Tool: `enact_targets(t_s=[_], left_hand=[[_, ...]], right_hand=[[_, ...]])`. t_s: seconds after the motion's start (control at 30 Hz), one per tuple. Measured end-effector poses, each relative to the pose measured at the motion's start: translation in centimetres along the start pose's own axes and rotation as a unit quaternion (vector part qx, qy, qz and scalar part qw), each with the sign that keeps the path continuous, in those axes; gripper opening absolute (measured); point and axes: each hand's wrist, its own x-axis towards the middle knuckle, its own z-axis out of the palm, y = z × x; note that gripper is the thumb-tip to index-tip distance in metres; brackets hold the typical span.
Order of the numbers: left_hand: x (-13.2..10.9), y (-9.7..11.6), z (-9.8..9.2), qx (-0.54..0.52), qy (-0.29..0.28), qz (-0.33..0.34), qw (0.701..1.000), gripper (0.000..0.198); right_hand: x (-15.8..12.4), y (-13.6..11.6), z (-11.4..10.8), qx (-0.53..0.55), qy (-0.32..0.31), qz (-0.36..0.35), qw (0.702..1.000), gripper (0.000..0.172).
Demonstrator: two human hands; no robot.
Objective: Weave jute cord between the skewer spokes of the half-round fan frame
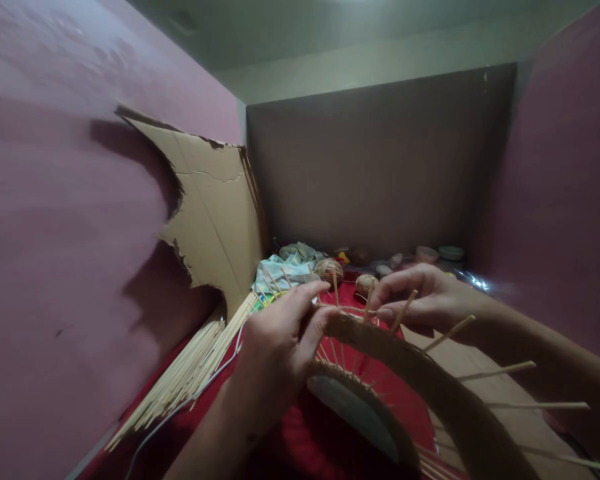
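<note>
A half-woven round basket [430,387] with upright bamboo spokes [495,370] rests on red cloth in front of me. My left hand [280,340] pinches the woven rim at its far edge, fingers pressed together on it. My right hand [420,300] grips the same stretch of rim from the other side, fingers closed around a thin weaving strand between spokes. The basket's flat base [355,410] shows inside the rim.
A bundle of thin bamboo sticks [190,370] lies at the left beside a torn cardboard sheet [215,213]. Balls of twine [329,269], crumpled cloth [285,267] and small pots [437,253] sit along the back wall. Pink walls close in on both sides.
</note>
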Motion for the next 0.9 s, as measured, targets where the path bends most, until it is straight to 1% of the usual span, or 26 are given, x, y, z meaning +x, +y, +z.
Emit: enact_targets(t_s=[0.03, 0.1, 0.13, 0.2, 0.33, 0.43, 0.53, 0.63, 0.77, 0.83, 0.9], left_hand=[[0.1, 0.2, 0.0, -0.036, -0.044, -0.027, 0.998, 0.027], [0.6, 0.3, 0.2, -0.097, -0.128, -0.083, 0.983, 0.026], [0.9, 0.3, 0.3, -0.123, -0.158, -0.109, 0.974, 0.026], [1.3, 0.3, 0.4, -0.169, -0.188, -0.147, 0.956, 0.028], [1.6, 0.1, 0.4, -0.225, -0.203, -0.188, 0.934, 0.028], [1.7, 0.0, 0.4, -0.242, -0.21, -0.203, 0.925, 0.027], [1.8, 0.0, 0.4, -0.249, -0.216, -0.207, 0.921, 0.027], [1.9, 0.2, 0.4, -0.248, -0.212, -0.212, 0.921, 0.028], [1.9, 0.5, 0.3, -0.249, -0.21, -0.223, 0.919, 0.028], [1.9, 0.5, 0.3, -0.249, -0.208, -0.223, 0.919, 0.028], [1.9, 0.4, 0.3, -0.244, -0.205, -0.218, 0.922, 0.028]], right_hand=[[0.0, 0.0, 0.0, 0.001, -0.002, 0.004, 1.0, 0.019], [0.0, 0.1, -0.1, 0.003, 0.002, 0.011, 1.0, 0.02], [-0.1, 0.1, -0.2, 0.004, 0.004, 0.012, 1.0, 0.021], [-0.1, 0.0, -0.6, 0.0, 0.005, 0.01, 1.0, 0.022], [-0.2, -1.1, -1.6, -0.023, 0.0, 0.003, 1.0, 0.021], [0.1, -2.5, -2.2, -0.025, 0.032, -0.003, 0.999, 0.02], [0.6, -3.7, -2.1, -0.01, 0.061, -0.018, 0.998, 0.02], [0.8, -4.2, -1.6, 0.012, 0.059, -0.031, 0.998, 0.019], [0.5, -3.6, -1.5, 0.036, 0.043, -0.03, 0.998, 0.018], [0.4, -2.7, -2.0, 0.057, 0.04, -0.027, 0.997, 0.019], [0.3, -1.4, -2.6, 0.076, 0.023, -0.018, 0.997, 0.019]])
